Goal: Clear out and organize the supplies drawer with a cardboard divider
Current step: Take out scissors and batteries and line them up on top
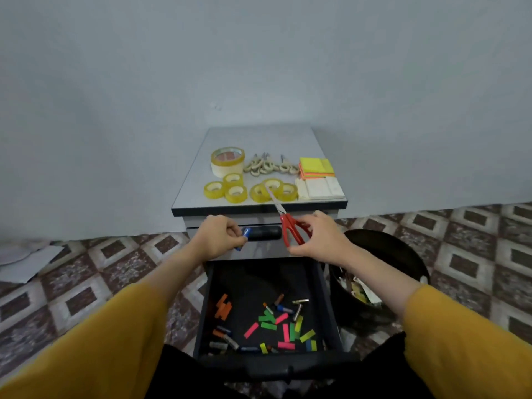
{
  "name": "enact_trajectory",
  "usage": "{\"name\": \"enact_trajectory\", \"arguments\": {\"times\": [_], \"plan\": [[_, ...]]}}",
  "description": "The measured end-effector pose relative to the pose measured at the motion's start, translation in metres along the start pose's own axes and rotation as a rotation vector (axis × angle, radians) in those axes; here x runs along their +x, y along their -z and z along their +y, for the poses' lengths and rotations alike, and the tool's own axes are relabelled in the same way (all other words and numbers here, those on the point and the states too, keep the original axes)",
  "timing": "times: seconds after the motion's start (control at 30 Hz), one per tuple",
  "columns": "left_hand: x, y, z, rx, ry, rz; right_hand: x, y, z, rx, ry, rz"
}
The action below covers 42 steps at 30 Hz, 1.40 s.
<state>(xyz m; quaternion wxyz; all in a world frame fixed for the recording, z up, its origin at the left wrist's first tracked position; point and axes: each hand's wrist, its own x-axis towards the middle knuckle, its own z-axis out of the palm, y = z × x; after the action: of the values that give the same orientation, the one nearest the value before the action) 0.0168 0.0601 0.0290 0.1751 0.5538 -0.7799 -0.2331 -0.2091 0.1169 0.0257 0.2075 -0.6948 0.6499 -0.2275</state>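
the supplies drawer (pixel 253 283) stands pulled out at the bottom of the cabinet, its dark floor bare at the back and scattered toward the front with small batteries (pixel 298 311) and coloured paper strips (pixel 283 326) in orange, green, pink and yellow. above it both arms reach forward in mustard sleeves. the left hand (pixel 218 236) is curled, its grip pinching a small blue battery (pixel 243 239) just in front of the black handle (pixel 264 233) of the closed upper drawer. the right hand (pixel 319 237) has its grip round the handles of the red scissors (pixel 290 228), whose blades slant up over the counter (pixel 259 139) edge. on the counter lie a large tape roll (pixel 227 161), small yellow tape rolls (pixel 236 194), cream-handled scissors (pixel 269 167), bright sticky notes (pixel 316 167) and white pads (pixel 319 188). a black bin (pixel 388 246) beside the drawer holds paper scraps, partly hidden by the right forearm. the drawer's near corners are cut off by the person's dark clothing.
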Motion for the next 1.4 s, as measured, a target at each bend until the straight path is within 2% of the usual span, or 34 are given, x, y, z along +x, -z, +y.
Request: {"name": "enact_trajectory", "arguments": {"times": [0.2, 0.5, 0.6, 0.73, 0.93, 1.13, 1.4], "plan": [[0.029, 0.026, 0.015, -0.1, 0.066, 0.122, 0.031, 0.043, -0.011, 0.024, -0.052, 0.16], [0.098, 0.056, 0.028, -0.167, 0.165, 0.187, 0.108, 0.069, -0.005, 0.004, -0.169, 0.224], [0.128, 0.056, 0.029, -0.104, 0.218, 0.179, 0.131, 0.071, 0.002, -0.015, -0.2, 0.226], [0.162, 0.044, 0.032, 0.032, 0.283, 0.078, 0.164, 0.069, 0.009, -0.053, -0.194, 0.225], [0.182, 0.031, 0.031, 0.245, 0.302, 0.017, 0.19, 0.067, 0.012, -0.078, -0.163, 0.211], [0.182, 0.026, 0.031, 0.46, 0.259, 0.045, 0.205, 0.064, 0.013, -0.098, -0.143, 0.209], [0.181, 0.028, 0.022, 0.42, 0.258, 0.099, 0.212, 0.057, 0.004, -0.146, -0.179, 0.174]]}}
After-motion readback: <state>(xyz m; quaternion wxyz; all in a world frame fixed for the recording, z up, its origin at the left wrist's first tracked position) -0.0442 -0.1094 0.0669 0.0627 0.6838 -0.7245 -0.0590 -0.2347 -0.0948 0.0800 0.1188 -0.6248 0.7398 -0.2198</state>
